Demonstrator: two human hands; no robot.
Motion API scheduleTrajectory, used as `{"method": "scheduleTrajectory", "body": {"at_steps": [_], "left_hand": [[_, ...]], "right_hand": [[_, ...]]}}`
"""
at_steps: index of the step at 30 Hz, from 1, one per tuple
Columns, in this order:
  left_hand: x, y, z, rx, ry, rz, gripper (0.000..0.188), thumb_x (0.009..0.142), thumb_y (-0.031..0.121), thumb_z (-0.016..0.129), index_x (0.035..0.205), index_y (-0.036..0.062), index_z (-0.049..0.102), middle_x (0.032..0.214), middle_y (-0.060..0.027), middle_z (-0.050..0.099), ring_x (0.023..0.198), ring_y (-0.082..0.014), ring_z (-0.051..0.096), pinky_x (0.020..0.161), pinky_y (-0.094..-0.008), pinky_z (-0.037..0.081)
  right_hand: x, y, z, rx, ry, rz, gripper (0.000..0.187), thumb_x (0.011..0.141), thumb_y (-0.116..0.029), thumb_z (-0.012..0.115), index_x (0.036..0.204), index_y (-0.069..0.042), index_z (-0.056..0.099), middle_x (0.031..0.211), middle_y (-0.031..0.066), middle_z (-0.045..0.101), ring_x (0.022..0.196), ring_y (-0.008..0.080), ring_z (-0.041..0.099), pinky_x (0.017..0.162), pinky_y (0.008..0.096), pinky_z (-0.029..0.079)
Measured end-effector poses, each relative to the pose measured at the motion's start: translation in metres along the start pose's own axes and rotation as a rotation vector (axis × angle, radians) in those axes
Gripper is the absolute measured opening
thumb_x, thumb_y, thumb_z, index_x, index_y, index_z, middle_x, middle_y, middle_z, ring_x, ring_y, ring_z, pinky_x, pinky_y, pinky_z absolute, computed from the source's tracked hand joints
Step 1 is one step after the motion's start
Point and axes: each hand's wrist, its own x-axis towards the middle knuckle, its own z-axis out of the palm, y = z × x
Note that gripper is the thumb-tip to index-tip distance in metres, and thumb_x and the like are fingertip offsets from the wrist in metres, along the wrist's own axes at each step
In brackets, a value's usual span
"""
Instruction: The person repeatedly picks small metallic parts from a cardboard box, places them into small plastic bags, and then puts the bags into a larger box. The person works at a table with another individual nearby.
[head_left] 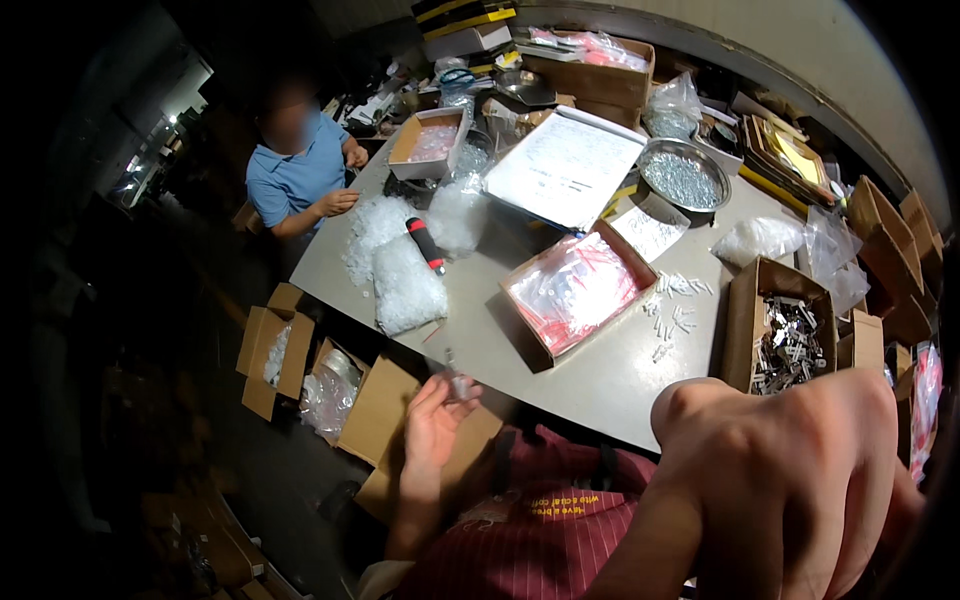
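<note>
My left hand [432, 425] is raised just off the table's front edge. Its thumb and fingers pinch a small slim piece [457, 382], part clear and part metal-grey, too blurred to name. Very close to the camera, the back of my right hand [785, 460] fills the lower right. Its knuckles are bent and its fingertips are out of sight, so any hold is hidden. Beyond it stands a cardboard box of metal clips [795, 345]. Several small pale pieces [675, 305] lie loose on the table, beside a box of red-edged clear bags [580, 290].
Across the table [460, 365], a person in a blue shirt [285, 165] works near bagged clear plastic parts [408, 290] and a red-and-black tool [425, 246]. A clipboard [570, 165] and metal bowl [685, 175] stand farther back. Open cartons [275, 350] sit low at left.
</note>
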Motion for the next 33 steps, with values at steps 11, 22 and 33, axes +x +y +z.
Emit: {"method": "scheduleTrajectory", "body": {"at_steps": [11,22,33], "left_hand": [[-0.035,-0.011,-0.172,-0.268,0.284,0.083,0.025,0.103,0.013,0.054,0.123,-0.0031,0.059,0.119,-0.0161,0.068,0.116,-0.0304,0.065,0.101,-0.04,0.056],[-0.038,-0.082,-0.255,-0.649,0.513,0.017,0.03,0.103,0.014,0.054,0.124,-0.0069,0.058,0.125,-0.0178,0.066,0.123,-0.0327,0.062,0.106,-0.0418,0.054],[-0.009,-0.094,-0.193,-0.391,0.571,-0.124,0.026,0.098,0.019,0.061,0.119,0.0052,0.068,0.107,-0.0066,0.072,0.099,-0.0185,0.068,0.082,-0.0319,0.055]], "right_hand": [[0.034,0.052,-0.049,0.07,-0.143,-0.089,0.056,0.102,-0.049,0.052,0.074,-0.001,0.06,0.069,0.0132,0.061,0.055,0.0222,0.06,0.059,0.0371,0.056],[0.055,0.072,-0.075,0.123,-0.248,-0.103,0.063,0.099,-0.059,0.053,0.064,-0.006,0.051,0.064,0.0087,0.053,0.056,0.0217,0.053,0.055,0.0369,0.049],[-0.07,0.119,-0.091,0.07,0.617,0.205,0.07,0.101,-0.057,0.05,0.049,-0.013,0.032,0.045,-0.0006,0.032,0.044,0.0165,0.031,0.049,0.0324,0.031]]}}
